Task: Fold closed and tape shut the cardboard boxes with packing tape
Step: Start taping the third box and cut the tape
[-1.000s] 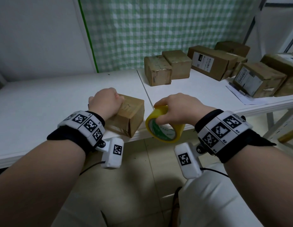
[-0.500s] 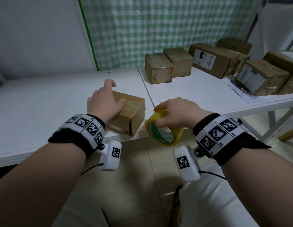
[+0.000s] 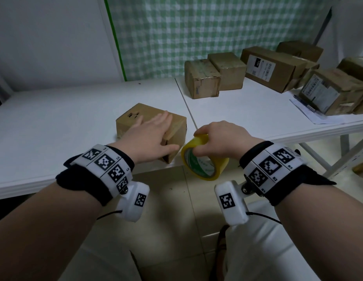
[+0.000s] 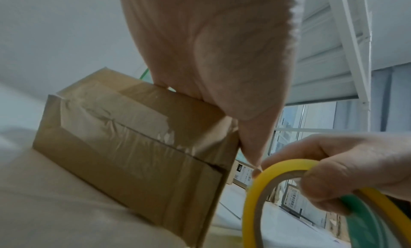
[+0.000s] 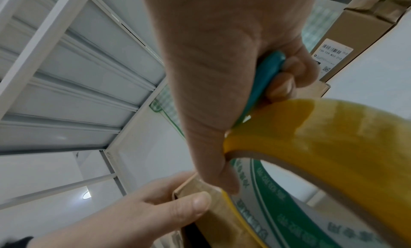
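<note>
Small box point(image 3: 152, 126) at frame centre, near bench point(image 3: 54, 122) edge. Left hand point(image 3: 150, 136) lies flat on top, fingers straight, likely steadying it. Right hand point(image 3: 219, 138) fingers clamped on tape roll point(image 3: 205, 159) just right, probably ready to tape.

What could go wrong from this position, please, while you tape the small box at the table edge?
The small box sits at the table's front edge under the flat left hand, so a push might tip it off. Its near end flap looks slightly open in the right wrist view, so tape may seal a gap. The right hand grips the tape roll off the table; a slip would drop it.
</note>
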`<control>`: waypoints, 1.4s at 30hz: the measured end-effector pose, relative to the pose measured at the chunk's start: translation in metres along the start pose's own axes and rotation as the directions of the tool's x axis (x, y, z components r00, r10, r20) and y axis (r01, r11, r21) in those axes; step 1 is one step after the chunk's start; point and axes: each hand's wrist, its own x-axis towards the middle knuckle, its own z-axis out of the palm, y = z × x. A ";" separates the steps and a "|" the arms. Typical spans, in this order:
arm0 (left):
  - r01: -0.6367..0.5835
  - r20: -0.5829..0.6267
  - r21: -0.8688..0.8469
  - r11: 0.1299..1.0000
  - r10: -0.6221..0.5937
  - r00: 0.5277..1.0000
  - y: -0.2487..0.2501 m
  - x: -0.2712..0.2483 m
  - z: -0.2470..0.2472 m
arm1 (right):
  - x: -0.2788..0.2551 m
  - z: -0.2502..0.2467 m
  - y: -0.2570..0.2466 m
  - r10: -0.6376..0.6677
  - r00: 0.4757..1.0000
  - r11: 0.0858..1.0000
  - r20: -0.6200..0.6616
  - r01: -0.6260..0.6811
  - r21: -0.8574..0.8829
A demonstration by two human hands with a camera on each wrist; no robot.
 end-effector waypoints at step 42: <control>0.388 0.322 -0.898 0.209 -0.289 0.902 0.010 -0.029 0.006 | 0.003 0.043 -0.033 -0.105 0.981 0.599 0.164 -0.069 0.798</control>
